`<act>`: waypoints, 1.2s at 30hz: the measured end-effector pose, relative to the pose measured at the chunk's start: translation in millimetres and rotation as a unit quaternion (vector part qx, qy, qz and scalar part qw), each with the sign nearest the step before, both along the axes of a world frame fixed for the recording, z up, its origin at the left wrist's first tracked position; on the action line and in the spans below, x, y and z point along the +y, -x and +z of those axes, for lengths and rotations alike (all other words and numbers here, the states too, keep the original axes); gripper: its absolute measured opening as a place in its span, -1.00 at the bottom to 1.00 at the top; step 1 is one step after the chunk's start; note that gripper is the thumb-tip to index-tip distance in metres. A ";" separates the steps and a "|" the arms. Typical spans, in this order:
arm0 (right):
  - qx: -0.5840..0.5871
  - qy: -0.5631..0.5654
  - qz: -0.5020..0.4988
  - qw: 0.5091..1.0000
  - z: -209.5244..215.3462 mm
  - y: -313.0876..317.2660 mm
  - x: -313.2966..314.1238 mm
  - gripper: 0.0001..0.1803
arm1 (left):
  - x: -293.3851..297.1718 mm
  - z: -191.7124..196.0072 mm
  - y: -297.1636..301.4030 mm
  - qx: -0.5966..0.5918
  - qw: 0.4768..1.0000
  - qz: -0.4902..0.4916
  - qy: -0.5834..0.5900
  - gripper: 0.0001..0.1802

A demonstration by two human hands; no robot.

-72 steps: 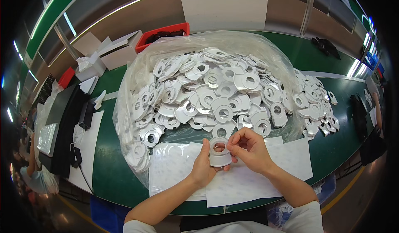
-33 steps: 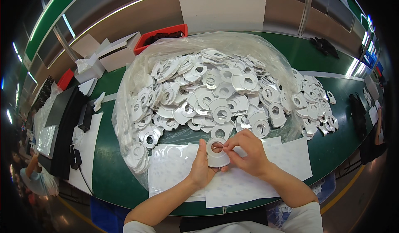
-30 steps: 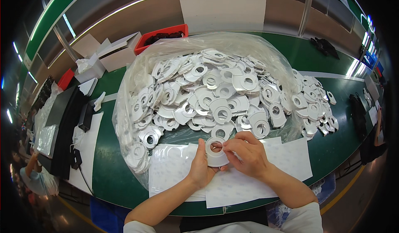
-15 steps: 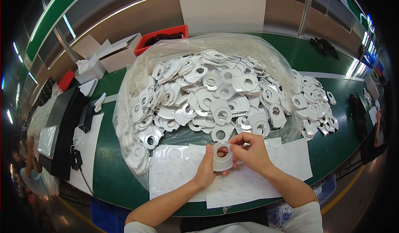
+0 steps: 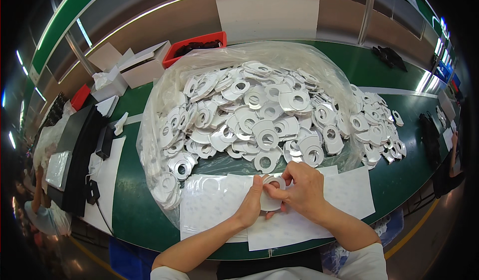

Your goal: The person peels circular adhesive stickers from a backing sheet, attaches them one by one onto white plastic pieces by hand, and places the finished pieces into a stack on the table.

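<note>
Between my hands, above white sheets [image 5: 309, 225] on the bench, is a flat white plastic part [image 5: 268, 204] with a round hole. My left hand [image 5: 248, 207] grips its left edge, thumb on top and fingers beneath. The thumb and bent fingers of my right hand [image 5: 307, 187] close on its right side, over the hole's rim. Whether the right fingers also pinch something thin is hidden. Just beyond my hands, a heap of similar white ringed parts [image 5: 267, 135] fills an opened clear plastic bag [image 5: 149, 125].
More white parts [image 5: 375, 125] lie to the bag's right on the green bench [image 5: 134, 180]. Behind left stand a red bin [image 5: 199, 39] with dark items and an open white carton [image 5: 144, 65]. A black box-shaped thing [image 5: 75, 155] sits left. Another person's arm [image 5: 37, 195] shows far left.
My right hand has moved across the part, and its thumb now lies over the ring. The part has turned and tilted slightly; my left hand has kept hold of it.
</note>
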State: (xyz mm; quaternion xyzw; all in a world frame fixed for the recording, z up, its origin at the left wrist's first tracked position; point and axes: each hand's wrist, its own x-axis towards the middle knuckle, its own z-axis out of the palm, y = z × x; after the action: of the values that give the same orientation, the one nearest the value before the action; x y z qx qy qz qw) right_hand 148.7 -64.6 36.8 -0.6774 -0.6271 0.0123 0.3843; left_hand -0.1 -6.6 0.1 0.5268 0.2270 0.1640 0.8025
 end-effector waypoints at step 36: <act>0.187 0.189 0.293 0.919 16.3 -14.4 1.0 -0.87 | 84.7 31.7 93.5 0.595 0.564 0.197 -0.537 -0.75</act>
State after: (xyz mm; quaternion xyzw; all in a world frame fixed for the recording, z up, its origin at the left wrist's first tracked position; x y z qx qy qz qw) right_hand 163.0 -63.6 53.1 -0.5090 -0.7001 0.3690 0.3385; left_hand -93.7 78.2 31.7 0.7814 0.6213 0.0586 0.0026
